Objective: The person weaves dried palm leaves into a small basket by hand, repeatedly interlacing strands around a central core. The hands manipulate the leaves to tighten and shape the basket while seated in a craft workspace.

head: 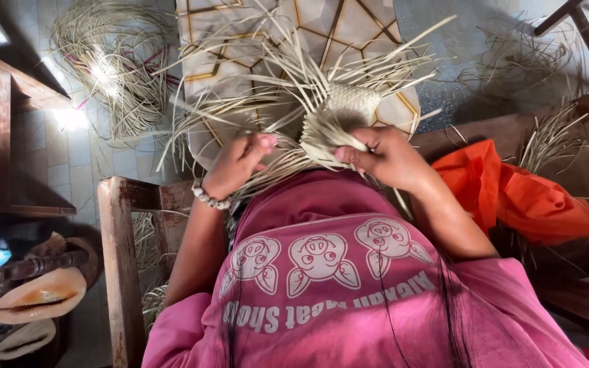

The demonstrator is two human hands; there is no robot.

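Clearly, from the head camera, weaving is under way just in front of the person's chest. The right hand (384, 158) is closed on the woven piece (341, 117), thumb and fingers pinching its lower edge, while the left hand (238, 163) has its fingers curled together around a few loose strips (267, 174) fanning out to the side.

To do this step well, I judge the right-hand pinch should stay firm so the finished rows do not loosen, and each strip should be drawn flat and snug against the last one, not twisted.

The woven piece is small, pale straw-coloured and tightly plaited, with a rounded body. Long unwoven strips spray from it in every direction. It is held in the air above a patterned mat (213, 41) on the floor. An orange cloth (512, 194) lies on the wooden bench (581, 116) to the right, and a bundle of straw (114, 68) rests on the tiled floor.
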